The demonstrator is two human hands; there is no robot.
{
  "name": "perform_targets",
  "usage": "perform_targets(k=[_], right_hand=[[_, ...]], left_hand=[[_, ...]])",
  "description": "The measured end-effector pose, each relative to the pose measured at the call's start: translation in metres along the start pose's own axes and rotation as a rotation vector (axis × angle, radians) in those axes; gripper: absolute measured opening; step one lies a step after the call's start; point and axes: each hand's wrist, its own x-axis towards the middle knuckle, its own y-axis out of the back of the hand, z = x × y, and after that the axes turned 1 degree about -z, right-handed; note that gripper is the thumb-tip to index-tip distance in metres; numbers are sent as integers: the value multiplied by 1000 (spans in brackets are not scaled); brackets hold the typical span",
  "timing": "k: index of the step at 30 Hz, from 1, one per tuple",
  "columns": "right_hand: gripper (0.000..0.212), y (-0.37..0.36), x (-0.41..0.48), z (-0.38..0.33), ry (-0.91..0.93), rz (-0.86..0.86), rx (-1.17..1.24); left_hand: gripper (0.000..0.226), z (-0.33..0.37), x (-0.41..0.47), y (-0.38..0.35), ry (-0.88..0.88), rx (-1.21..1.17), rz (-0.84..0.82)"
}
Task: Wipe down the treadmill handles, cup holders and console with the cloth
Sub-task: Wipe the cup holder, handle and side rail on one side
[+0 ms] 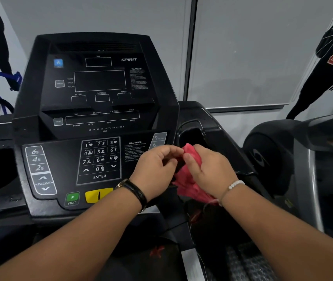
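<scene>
– While both hands work at the console's right edge, where is the cloth?

– Bunched between them. The left hand [157, 165], fingers curled, pinches the top of the pink cloth [188, 186]. The right hand [208, 167] grips it from the other side, and the rest hangs below the wrists. It is held just in front of the right cup holder [194, 134], off the panel.

– Room to move?

– The console [100, 88] lies uncovered to the left. A second machine [283, 155] stands near on the right.

– Any writing?

– "SPIRIT", "WARNING!" and "CAUTION!". The keypad [99, 159] runs 0 to 9 above "ENTER". Beside it are "INCLINE" and a green "START" button [72, 198]. A wall figure [323, 63] wears a red 23.
</scene>
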Motion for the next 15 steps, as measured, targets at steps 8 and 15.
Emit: perform_targets(k=[8, 15], right_hand=[[53, -11, -17, 1, -83, 10, -94], [42, 2, -5, 13, -210, -278, 40]], left_hand=[[37, 4, 3, -15, 24, -86, 55], [26, 0, 9, -23, -2, -54, 84]])
